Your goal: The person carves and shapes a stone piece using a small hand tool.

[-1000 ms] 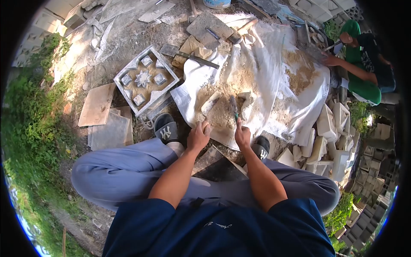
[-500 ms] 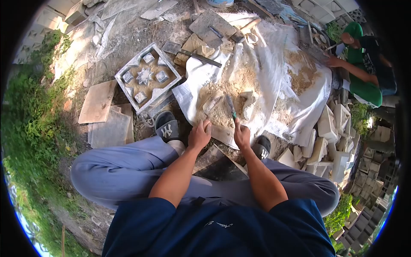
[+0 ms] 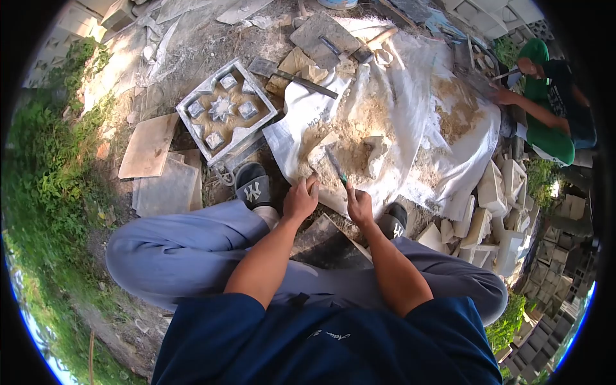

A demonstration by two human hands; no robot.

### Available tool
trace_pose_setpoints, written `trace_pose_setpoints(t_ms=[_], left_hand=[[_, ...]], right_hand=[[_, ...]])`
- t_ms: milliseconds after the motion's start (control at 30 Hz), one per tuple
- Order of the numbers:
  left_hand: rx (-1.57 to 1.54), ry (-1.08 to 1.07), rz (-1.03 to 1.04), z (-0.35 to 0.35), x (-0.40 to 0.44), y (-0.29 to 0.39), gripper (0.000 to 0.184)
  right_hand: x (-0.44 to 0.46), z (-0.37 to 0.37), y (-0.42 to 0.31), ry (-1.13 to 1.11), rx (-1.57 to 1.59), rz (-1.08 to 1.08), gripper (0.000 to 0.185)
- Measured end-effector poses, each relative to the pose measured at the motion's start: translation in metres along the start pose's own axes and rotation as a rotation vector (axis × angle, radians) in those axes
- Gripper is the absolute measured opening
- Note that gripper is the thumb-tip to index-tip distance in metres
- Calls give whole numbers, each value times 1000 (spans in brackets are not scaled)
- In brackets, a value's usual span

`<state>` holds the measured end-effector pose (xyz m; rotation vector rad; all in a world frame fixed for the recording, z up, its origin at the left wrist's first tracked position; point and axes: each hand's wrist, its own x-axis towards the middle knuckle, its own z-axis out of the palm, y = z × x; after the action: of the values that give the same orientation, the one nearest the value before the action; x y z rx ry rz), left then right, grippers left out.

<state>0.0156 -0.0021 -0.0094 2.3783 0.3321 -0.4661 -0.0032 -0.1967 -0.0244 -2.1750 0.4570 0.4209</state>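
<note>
My left hand (image 3: pixel 300 201) is closed round the handle of what looks like a trowel (image 3: pixel 322 147), its blade covered with pale sandy material. In my right hand (image 3: pixel 359 204) is a narrow-bladed tool, like a spatula (image 3: pixel 335 164), with a green handle. Its blade tip is at or very near the trowel's blade; whether they touch I cannot tell. Both tools are over a heap of sandy mix (image 3: pixel 346 128) on a white sheet (image 3: pixel 417 135). A pale angular chunk (image 3: pixel 378 154) lies in the mix, right of the spatula.
A square mould (image 3: pixel 226 110) with a star and block pattern lies to the left, near flat boards (image 3: pixel 165 186). Beyond the mix are a hammer (image 3: pixel 350 51) and a flat dark bar (image 3: pixel 305 83). Cast blocks (image 3: pixel 494 212) are stacked at right. Another person (image 3: pixel 552 102) sits at upper right.
The spatula's blade has swung left, from open mix to beside the trowel's blade. My right hand has moved slightly left. The view has shifted a little.
</note>
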Motion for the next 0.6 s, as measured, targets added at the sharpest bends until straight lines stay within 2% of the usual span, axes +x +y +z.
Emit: trace_pose_setpoints(t_ms=[67, 133, 167, 333, 467, 533, 567, 600], left_hand=[[1, 12, -1, -5, -1, -1, 37], [-23, 37, -28, -10, -1, -2, 37], [-21, 38, -25, -12, 0, 0, 37], [-57, 97, -60, -9, 7, -12, 40], [-53, 82, -106, -9, 4, -9, 40], [-56, 62, -113, -12, 6, -9, 41], [-56, 66, -107, -13, 6, -8, 41], [-70, 86, -99, -11, 5, -9, 41]], right_hand=[[-3, 2, 5, -14, 35, -34, 75], [-1, 11, 27, -71, -154, 30, 75], [0, 15, 37, -81, -140, 64, 76], [-8, -7, -7, -109, -108, 141, 75], [-12, -5, -10, -71, 12, -22, 69], [-16, -4, -8, -136, -153, -36, 72], [-10, 9, 12, -157, -268, 69, 76], [-9, 8, 12, -152, -265, 65, 76]])
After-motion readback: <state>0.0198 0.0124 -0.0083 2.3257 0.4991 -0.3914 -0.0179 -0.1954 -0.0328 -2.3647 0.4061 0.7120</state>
